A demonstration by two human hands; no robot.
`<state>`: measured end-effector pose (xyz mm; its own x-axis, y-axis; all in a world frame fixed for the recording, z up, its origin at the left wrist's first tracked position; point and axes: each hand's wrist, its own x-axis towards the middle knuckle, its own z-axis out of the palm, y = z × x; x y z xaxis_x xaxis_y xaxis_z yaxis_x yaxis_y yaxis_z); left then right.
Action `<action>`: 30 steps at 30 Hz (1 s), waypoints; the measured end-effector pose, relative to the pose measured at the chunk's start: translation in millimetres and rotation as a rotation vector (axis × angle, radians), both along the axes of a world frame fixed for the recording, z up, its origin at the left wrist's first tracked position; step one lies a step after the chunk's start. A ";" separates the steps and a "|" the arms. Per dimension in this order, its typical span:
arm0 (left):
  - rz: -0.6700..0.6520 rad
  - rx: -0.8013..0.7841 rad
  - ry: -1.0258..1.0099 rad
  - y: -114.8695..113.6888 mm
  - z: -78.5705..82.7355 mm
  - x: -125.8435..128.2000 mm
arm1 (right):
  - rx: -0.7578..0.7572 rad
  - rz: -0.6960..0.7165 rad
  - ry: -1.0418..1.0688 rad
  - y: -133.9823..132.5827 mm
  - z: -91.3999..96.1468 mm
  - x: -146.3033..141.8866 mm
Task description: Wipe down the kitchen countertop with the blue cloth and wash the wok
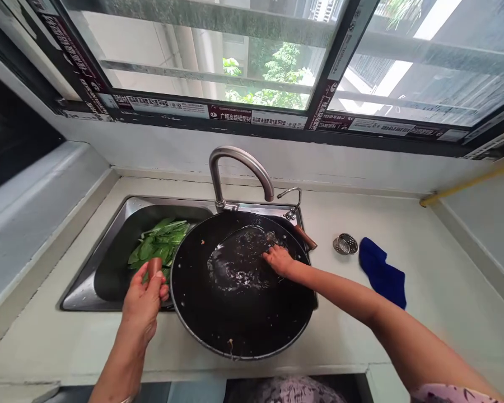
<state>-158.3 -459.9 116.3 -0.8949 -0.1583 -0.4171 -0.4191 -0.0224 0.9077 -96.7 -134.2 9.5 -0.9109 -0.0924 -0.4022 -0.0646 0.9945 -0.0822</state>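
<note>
A large black wok [243,319] rests over the right part of the sink, with a shallow pool of water in it and small food scraps near its rim. My left hand [145,294] is wrapped round the wok's wooden handle [154,267] on the left side. Inside the wok, my right hand [278,259] reaches into the water by the right inner wall. Its fingers are curled down, and whatever they press or hold is hidden. A second wooden handle [306,237] sticks out at the far right of the wok.
Green leafy vegetables [162,243] lie in the left of the steel sink [78,299]. A curved faucet [241,154] arches behind the wok, with a small thin spout [293,210] beside it. On the right counter are a metal strainer [345,244] and a dark blue cloth [380,271].
</note>
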 end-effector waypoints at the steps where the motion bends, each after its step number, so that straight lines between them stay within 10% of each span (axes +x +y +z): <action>1: 0.018 0.036 0.002 1.3 -3.4 -0.3 | 0.019 -0.003 -0.033 8.8 5.3 5.1; 7: 0.091 0.138 -0.032 6.9 -13.3 0.5 | -0.031 0.061 -0.344 -1.9 43.3 50.0; 13: 0.103 0.140 -0.001 7.5 -12.4 4.2 | -0.553 0.015 -0.436 -108.2 73.7 50.1; 17: 0.086 0.113 -0.002 8.8 -12.2 5.3 | -0.704 -0.130 -0.236 -160.3 56.2 8.4; 23: 0.047 0.067 -0.030 9.1 -7.6 4.8 | -0.421 -0.178 -0.116 -107.4 -0.4 -39.2; 30: 0.046 0.088 -0.041 5.3 -7.0 5.3 | -0.416 -0.138 -0.176 -33.1 -3.9 6.2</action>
<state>-152.9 -454.6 109.3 -0.8693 -0.1601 -0.4676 -0.4527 -0.1214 0.8833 -90.5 -167.3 5.6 -0.8474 -0.1615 -0.5058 0.1163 0.8730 -0.4736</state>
